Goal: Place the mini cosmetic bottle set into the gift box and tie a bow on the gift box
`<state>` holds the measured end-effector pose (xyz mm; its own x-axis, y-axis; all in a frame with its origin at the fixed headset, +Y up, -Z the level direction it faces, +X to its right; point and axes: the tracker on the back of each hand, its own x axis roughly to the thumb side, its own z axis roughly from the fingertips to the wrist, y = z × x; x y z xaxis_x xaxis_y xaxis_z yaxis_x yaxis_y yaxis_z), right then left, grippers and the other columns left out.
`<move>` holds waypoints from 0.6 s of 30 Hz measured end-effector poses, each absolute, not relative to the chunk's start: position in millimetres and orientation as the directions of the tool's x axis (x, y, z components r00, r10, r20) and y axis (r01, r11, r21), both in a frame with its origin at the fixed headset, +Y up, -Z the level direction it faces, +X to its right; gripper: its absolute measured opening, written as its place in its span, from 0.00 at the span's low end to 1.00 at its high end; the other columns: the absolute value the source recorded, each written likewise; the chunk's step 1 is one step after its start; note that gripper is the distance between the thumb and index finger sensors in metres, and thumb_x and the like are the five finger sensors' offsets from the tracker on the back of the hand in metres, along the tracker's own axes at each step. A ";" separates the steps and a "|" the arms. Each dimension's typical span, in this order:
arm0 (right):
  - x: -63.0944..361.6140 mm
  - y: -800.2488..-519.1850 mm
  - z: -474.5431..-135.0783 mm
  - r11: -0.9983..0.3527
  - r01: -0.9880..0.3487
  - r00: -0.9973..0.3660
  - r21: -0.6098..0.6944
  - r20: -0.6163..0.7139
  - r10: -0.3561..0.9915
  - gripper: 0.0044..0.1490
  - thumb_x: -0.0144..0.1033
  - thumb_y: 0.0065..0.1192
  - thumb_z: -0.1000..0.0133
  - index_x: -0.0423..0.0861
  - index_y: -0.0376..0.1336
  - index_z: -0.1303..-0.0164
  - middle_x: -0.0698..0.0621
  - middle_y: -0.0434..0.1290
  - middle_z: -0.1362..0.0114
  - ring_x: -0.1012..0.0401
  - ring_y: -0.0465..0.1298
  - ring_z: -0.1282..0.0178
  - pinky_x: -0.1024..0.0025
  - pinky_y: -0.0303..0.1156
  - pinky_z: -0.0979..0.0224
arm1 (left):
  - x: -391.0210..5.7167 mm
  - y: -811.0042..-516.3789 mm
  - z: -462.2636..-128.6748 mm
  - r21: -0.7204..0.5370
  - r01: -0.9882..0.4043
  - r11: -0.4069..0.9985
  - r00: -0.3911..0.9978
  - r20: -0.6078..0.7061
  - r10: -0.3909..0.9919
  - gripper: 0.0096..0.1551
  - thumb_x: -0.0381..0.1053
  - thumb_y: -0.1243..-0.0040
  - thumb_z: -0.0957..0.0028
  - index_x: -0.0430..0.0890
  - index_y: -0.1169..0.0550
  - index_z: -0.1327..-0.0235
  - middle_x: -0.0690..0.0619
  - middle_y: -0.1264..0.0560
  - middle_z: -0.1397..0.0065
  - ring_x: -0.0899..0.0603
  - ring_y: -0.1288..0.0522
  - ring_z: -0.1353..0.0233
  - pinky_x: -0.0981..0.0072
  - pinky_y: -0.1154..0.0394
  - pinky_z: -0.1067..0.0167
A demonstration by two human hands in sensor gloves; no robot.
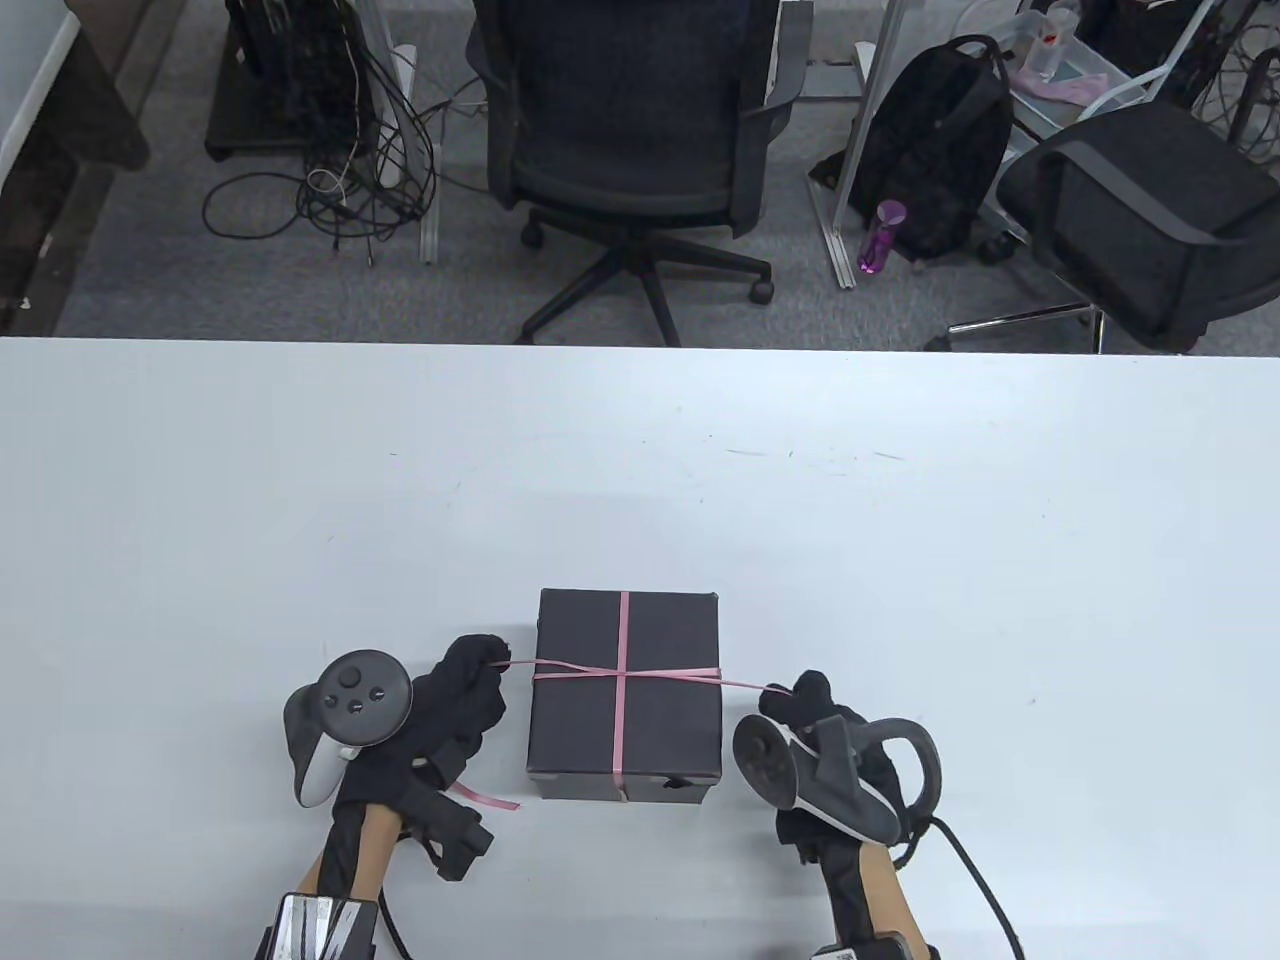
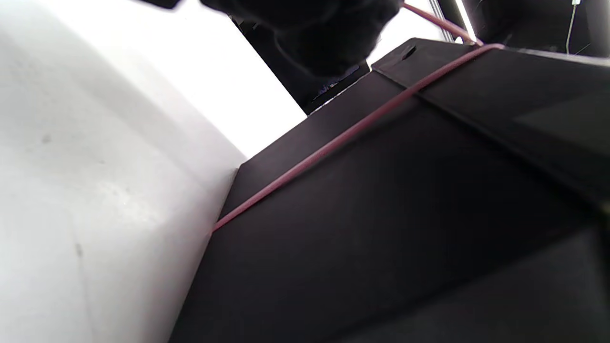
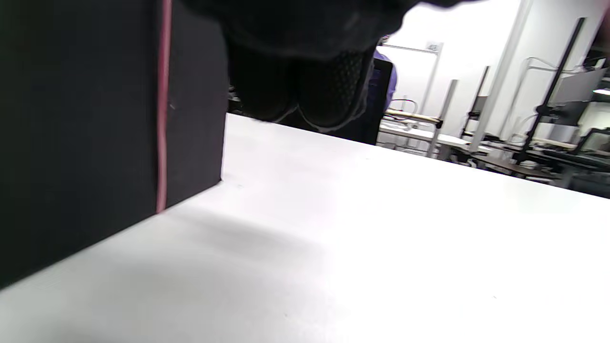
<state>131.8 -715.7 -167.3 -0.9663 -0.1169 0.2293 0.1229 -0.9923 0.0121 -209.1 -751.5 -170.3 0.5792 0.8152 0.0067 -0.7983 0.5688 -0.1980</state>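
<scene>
A closed black gift box (image 1: 625,690) stands on the white table (image 1: 640,480) near the front edge. A thin pink ribbon (image 1: 622,660) crosses its lid lengthwise and sideways. My left hand (image 1: 470,680) is just left of the box and pinches one ribbon end, pulled taut; a loose tail (image 1: 485,797) lies under that hand. My right hand (image 1: 800,700) is just right of the box and pinches the other ribbon end, also taut. In the left wrist view the ribbon (image 2: 343,138) runs up the box wall (image 2: 405,228). In the right wrist view the ribbon (image 3: 163,109) runs down the box side (image 3: 86,124). No bottles show.
Beyond the table's far edge stand a black office chair (image 1: 630,130), a second chair (image 1: 1140,210), a black backpack (image 1: 935,150) with a purple bottle (image 1: 880,235), and tangled cables (image 1: 340,170) on the floor.
</scene>
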 end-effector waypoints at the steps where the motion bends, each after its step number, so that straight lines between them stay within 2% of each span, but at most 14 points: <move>1: 131.6 -716.8 -168.5 -0.996 0.089 -0.972 0.016 0.221 -0.083 0.28 0.19 0.49 0.38 0.31 0.64 0.27 0.37 0.75 0.38 0.69 0.76 0.78 0.79 0.76 0.77 | -209.9 -751.5 -170.5 -0.204 -0.801 0.562 0.573 0.007 0.819 0.24 0.51 0.53 0.36 0.48 0.30 0.28 0.60 0.19 0.57 0.58 0.23 0.76 0.66 0.20 0.74; 5: 136.6 -714.2 -173.4 -0.987 -0.141 -0.973 -0.072 0.193 0.125 0.34 0.25 0.47 0.36 0.25 0.54 0.21 0.38 0.75 0.41 0.70 0.76 0.78 0.81 0.76 0.77 | -214.4 -752.5 -171.9 -0.258 -0.801 0.540 0.559 0.002 0.829 0.24 0.51 0.53 0.36 0.49 0.29 0.28 0.60 0.19 0.58 0.57 0.24 0.76 0.66 0.20 0.73; 6: 138.1 -714.1 -174.3 -0.966 -0.245 -0.955 -0.080 0.190 0.227 0.35 0.26 0.46 0.35 0.24 0.53 0.21 0.38 0.75 0.41 0.70 0.76 0.78 0.81 0.76 0.77 | -215.1 -753.1 -172.3 -0.281 -0.802 0.527 0.549 0.002 0.836 0.24 0.51 0.53 0.36 0.49 0.29 0.28 0.61 0.19 0.59 0.58 0.24 0.76 0.66 0.20 0.73; 9: 143.2 -716.5 -176.9 -0.862 -0.507 -0.851 -0.029 0.177 0.494 0.35 0.29 0.42 0.34 0.24 0.50 0.22 0.38 0.74 0.41 0.70 0.76 0.76 0.81 0.76 0.75 | -216.2 -755.1 -173.8 -0.347 -0.810 0.473 0.507 -0.011 0.862 0.24 0.52 0.52 0.36 0.49 0.29 0.28 0.61 0.19 0.59 0.57 0.24 0.76 0.66 0.20 0.73; 13: 155.4 -724.5 -177.8 -0.653 -0.757 -0.651 -0.028 0.125 0.749 0.34 0.32 0.38 0.34 0.26 0.51 0.23 0.41 0.74 0.41 0.71 0.76 0.75 0.81 0.76 0.74 | -215.4 -758.4 -174.8 -0.416 -0.822 0.389 0.436 -0.020 0.900 0.24 0.52 0.52 0.36 0.50 0.28 0.28 0.61 0.19 0.59 0.58 0.24 0.76 0.66 0.20 0.73; 15: 159.0 -727.1 -177.4 -0.578 -0.816 -0.577 -0.029 0.110 0.809 0.33 0.34 0.38 0.34 0.28 0.52 0.24 0.43 0.74 0.42 0.70 0.76 0.76 0.81 0.76 0.73 | -214.3 -760.6 -175.3 -0.450 -0.826 0.339 0.396 -0.036 0.918 0.24 0.52 0.52 0.36 0.50 0.28 0.28 0.61 0.19 0.59 0.58 0.24 0.75 0.66 0.20 0.72; 18: 162.0 -728.3 -176.5 -0.569 -0.821 -0.570 -0.045 0.112 0.814 0.33 0.38 0.38 0.33 0.29 0.54 0.26 0.46 0.75 0.45 0.71 0.76 0.76 0.82 0.77 0.73 | -216.1 -767.1 -177.3 -0.507 -0.825 0.247 0.326 -0.071 0.943 0.24 0.53 0.51 0.36 0.51 0.28 0.28 0.62 0.19 0.59 0.58 0.24 0.75 0.67 0.20 0.72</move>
<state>162.0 -728.3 -176.5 -0.5696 0.8142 0.1121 -0.8215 -0.5685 -0.0445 -216.1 -767.1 -177.3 0.3260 0.9427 -0.0707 -0.8255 0.2474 -0.5073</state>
